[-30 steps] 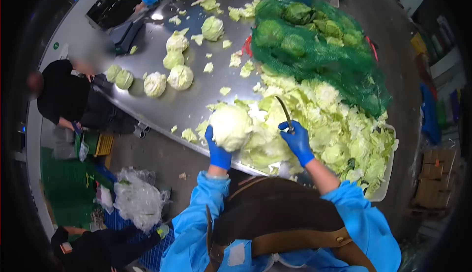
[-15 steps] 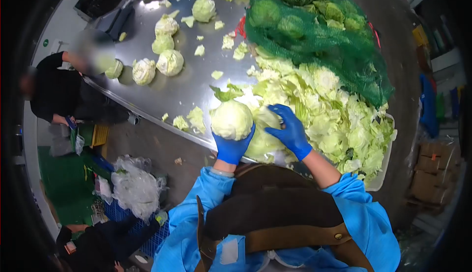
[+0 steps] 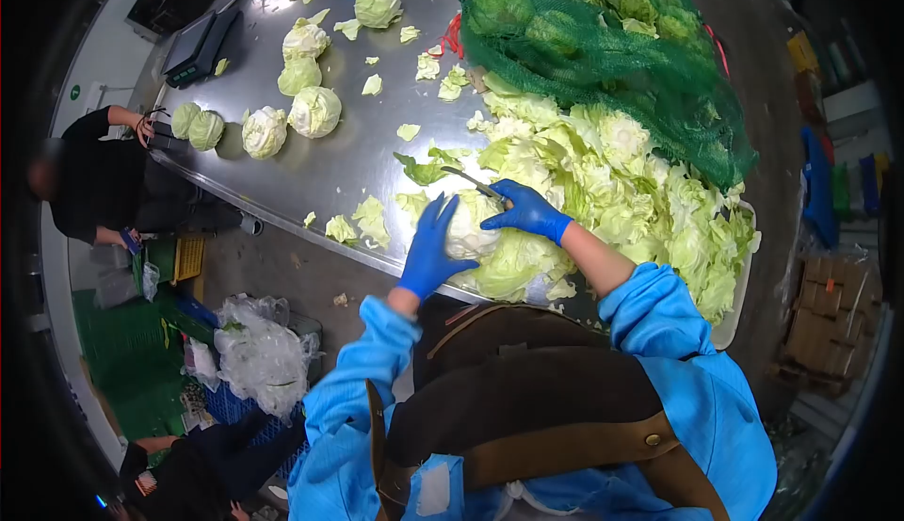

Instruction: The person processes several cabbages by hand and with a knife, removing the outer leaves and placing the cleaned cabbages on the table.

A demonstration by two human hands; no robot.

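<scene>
A pale cabbage [image 3: 469, 229] rests on the metal table between my hands, partly covered by them. My left hand [image 3: 431, 253], in a blue glove, lies along its left side with fingers stretched and thumb apart. Closed around a knife [image 3: 471, 181], my gloved right hand [image 3: 529, 212] is at the cabbage's upper right. The curved blade points up and left above the cabbage, and the handle is hidden in my fingers. Loose outer leaves [image 3: 513, 272] lie just below and right of the cabbage. A darker green leaf [image 3: 419, 171] is beyond the blade.
Trimmed leaves [image 3: 650, 210] are heaped at the right, beside a green net [image 3: 603, 69] of cabbages. Several cabbages [image 3: 314, 112] stand farther left on the table [image 3: 377, 116], near a scale [image 3: 193, 48]. One person [image 3: 104, 173] is at the left edge; another [image 3: 188, 469] is lower left.
My left hand has shifted from beneath the cabbage to its left side, and its fingers have spread. My right hand has moved left and over the cabbage; the knife blade now shows clearly.
</scene>
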